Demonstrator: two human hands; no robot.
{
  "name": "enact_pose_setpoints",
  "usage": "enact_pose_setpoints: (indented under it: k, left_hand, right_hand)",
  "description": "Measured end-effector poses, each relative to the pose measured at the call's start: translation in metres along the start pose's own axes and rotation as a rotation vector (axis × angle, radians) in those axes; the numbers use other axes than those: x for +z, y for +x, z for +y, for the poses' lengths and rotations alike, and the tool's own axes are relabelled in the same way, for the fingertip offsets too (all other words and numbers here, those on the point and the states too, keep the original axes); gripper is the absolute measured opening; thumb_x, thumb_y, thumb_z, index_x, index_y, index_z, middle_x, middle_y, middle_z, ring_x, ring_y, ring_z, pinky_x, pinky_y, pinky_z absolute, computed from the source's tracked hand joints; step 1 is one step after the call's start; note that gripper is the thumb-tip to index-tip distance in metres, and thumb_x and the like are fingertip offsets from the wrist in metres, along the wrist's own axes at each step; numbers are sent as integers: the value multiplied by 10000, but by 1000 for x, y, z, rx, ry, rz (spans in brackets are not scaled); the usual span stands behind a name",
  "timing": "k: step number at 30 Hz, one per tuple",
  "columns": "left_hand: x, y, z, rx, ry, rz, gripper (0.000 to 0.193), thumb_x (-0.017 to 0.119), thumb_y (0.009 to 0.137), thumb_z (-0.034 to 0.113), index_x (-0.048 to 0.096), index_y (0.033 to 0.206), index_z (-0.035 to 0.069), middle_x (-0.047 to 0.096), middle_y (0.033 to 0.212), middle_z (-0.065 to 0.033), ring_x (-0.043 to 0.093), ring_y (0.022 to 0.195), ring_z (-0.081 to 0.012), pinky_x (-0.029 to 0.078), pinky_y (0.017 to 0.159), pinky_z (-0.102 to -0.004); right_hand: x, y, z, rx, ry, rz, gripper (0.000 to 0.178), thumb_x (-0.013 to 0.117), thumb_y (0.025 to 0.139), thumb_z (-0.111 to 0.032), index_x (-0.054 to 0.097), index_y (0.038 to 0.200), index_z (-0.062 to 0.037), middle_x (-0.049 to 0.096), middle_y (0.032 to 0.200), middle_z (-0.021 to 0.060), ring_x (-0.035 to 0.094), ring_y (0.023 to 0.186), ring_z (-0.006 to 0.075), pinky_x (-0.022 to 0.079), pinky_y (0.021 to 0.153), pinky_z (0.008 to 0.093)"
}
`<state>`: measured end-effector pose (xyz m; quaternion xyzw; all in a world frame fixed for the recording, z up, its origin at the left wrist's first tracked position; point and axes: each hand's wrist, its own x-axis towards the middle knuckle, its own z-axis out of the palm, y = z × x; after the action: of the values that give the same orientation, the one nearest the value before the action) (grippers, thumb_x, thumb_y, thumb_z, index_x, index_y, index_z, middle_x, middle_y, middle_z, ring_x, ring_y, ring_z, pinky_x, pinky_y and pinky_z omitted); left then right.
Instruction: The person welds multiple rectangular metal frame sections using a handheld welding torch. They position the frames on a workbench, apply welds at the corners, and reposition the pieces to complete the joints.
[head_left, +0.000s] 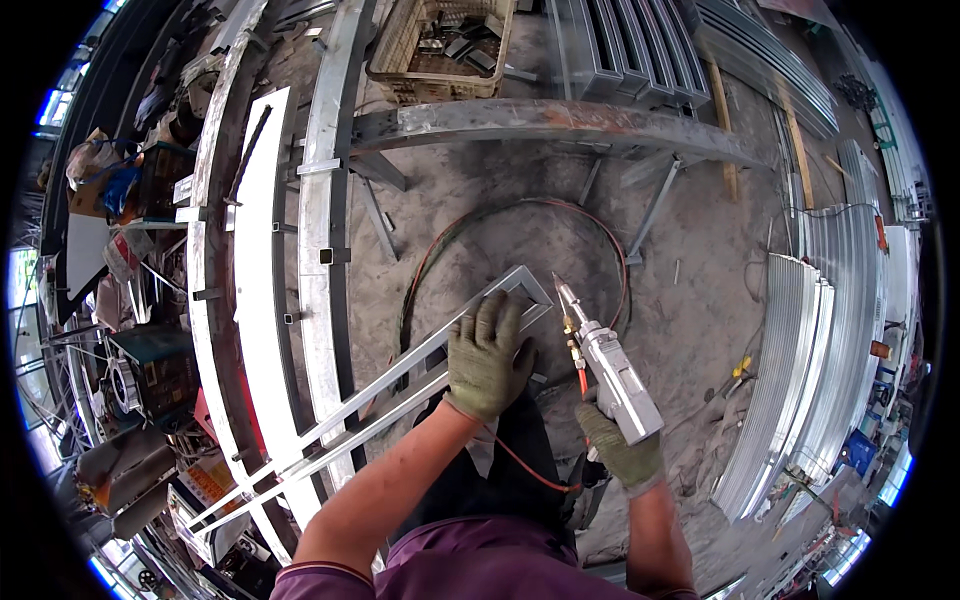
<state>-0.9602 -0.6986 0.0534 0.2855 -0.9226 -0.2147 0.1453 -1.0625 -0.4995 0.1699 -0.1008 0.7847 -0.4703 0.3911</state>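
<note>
My left hand [487, 362], in an olive-green work glove, grips a narrow silver metal frame [375, 390] close to its mitred corner. The fingers lie over the frame, with the thumb set apart. To the right of that corner, my right hand [622, 445], gloved alike, is closed around the back part of a grey welding gun [618, 375]. The gun's pointed tip is just right of the frame corner, with a small gap between them. A brass fitting and an orange-red hose [530, 472] show beside the gun. My palms and some fingertips are hidden.
Long metal rails [325, 220] at the left bear the frame's far end. Ahead stands a steel cross beam [560, 118], with a plastic crate [440, 88] of metal pieces beyond. Steel profiles [775, 370] are stacked at right; a looped hose [450, 232] lies on the floor.
</note>
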Motion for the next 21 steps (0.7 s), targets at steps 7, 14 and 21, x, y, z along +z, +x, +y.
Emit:
enact_pose_setpoints:
  k: [7,14,21]
  left_hand:
    - [-2,16,10,83,214,-452,771,773,985,358,508,1682,164,692,1244,-176,707,1176,-361,562,1000,-549]
    - [5,25,1,13,84,-558,741,744,1014,355,502,1687,163,711,1187,-195,753,1038,-391,613,874,-534]
    - [-38,-2,-15,94,-267,76,546,832,927,112,652,1441,82,723,1252,-184,738,1043,-399,599,866,-516]
  right_hand:
    - [0,-1,-1,-157,-121,-26,227,850,981,-39,761,1189,-21,712,855,-5,643,693,70,531,594,291]
    - [6,-3,0,-79,-22,-12,194,896,942,-61,810,1116,-55,782,867,5,739,749,90,603,679,300]
    - [4,4,11,-207,-232,22,183,898,945,-94,799,1092,-49,773,839,13,735,736,107,599,682,320]
